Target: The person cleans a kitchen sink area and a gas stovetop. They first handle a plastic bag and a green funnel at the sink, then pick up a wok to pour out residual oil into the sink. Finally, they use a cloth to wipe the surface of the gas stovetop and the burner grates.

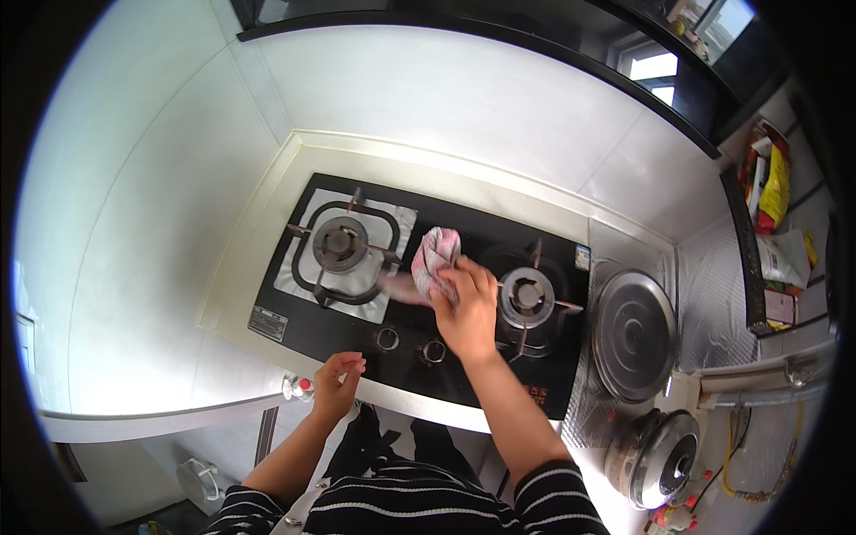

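Observation:
My right hand [468, 312] is closed on a pink and grey patterned cloth [435, 259], bunched up over the middle of a black two-burner gas stove [446, 374]. A loose end of the cloth trails left and is blurred. On the right of the hand is the right burner [526, 299]; on the left is the left burner [340, 244], with silver foil [392, 234] under its pan support. My left hand [337, 385] hangs at the counter's front edge with loosely bent fingers and nothing in it. Two control knobs [387, 339] lie between my hands.
A large round dark lid [634, 336] leans on the right, with a lidded pot [664, 459] nearer to me. A wall shelf [749, 259] holds several packets. A red-capped bottle [305, 384] is beside my left hand. Walls stand behind and left; a black range hood [499, 31] hangs above.

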Available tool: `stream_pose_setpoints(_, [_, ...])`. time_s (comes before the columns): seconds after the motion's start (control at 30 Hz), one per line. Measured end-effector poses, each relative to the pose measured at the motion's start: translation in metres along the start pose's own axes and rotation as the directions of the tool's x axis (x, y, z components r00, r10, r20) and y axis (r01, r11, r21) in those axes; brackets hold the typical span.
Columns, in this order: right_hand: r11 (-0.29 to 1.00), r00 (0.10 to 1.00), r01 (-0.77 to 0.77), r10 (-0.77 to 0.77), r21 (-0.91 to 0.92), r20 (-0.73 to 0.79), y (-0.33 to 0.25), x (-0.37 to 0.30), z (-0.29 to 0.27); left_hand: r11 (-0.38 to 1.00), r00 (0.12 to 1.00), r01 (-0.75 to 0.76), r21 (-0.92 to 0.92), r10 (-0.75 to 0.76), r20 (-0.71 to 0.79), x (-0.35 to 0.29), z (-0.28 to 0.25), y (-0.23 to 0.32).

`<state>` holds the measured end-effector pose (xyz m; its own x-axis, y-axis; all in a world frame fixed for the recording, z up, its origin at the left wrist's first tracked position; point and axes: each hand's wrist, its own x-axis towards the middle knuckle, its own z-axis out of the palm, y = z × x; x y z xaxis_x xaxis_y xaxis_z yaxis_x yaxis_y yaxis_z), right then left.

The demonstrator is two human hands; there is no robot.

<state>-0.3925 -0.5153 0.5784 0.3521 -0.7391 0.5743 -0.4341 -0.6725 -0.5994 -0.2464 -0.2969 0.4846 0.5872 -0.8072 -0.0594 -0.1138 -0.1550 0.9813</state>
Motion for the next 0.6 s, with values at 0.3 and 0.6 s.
stream_pose_setpoints(0.3, [0.781,0.745,-0.026,0.431,-0.624,0.509,0.043,-0.017,0.132,0.603,0.974,-0.22,0.767,0.184,0.134,0.042,-0.05,-0.025])
stream_pose_setpoints(0.6, [0.614,0.727,-0.331,0.65,-0.717,0.22,0.193,0.092,0.159,0.355,0.945,-0.327,0.876,0.096,0.313,0.057,-0.067,-0.04])
